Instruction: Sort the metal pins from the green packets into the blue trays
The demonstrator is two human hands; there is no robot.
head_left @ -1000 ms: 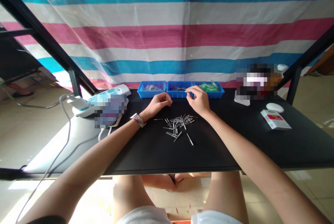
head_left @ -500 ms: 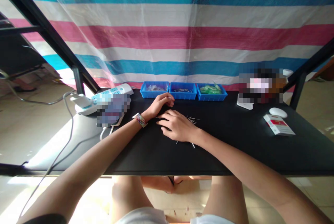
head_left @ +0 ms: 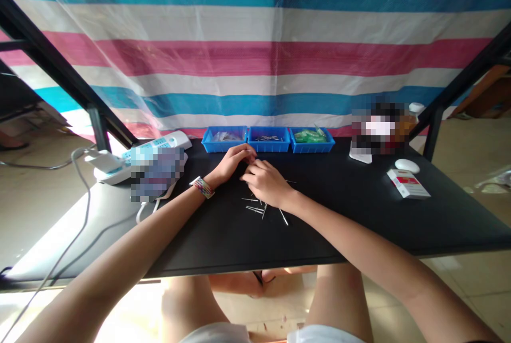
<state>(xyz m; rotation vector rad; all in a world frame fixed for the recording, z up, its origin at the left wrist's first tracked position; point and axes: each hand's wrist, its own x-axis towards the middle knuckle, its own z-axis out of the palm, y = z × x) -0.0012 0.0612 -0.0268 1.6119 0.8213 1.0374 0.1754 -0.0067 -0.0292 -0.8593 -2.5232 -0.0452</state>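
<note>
A pile of small metal pins (head_left: pixel 259 207) lies on the black table (head_left: pixel 339 215). My right hand (head_left: pixel 265 182) rests over the far part of the pile, fingers curled down onto the pins. Just left of it, my left hand (head_left: pixel 235 161) lies on the table with its fingers curled, fingertips almost touching the right hand. What either hand pinches is hidden. A woven band is on my left wrist (head_left: pixel 202 187).
Three blue trays (head_left: pixel 267 139) stand in a row at the table's back edge; the right one holds green parts. A blue-white power strip (head_left: pixel 120 164) with cables sits left, a white mouse (head_left: pixel 407 165) and a red-white box (head_left: pixel 407 183) right. Black frame posts flank the table.
My right hand came back from the middle blue tray down onto the pin pile and now sits close against my left hand. The camera view shifted slightly.
</note>
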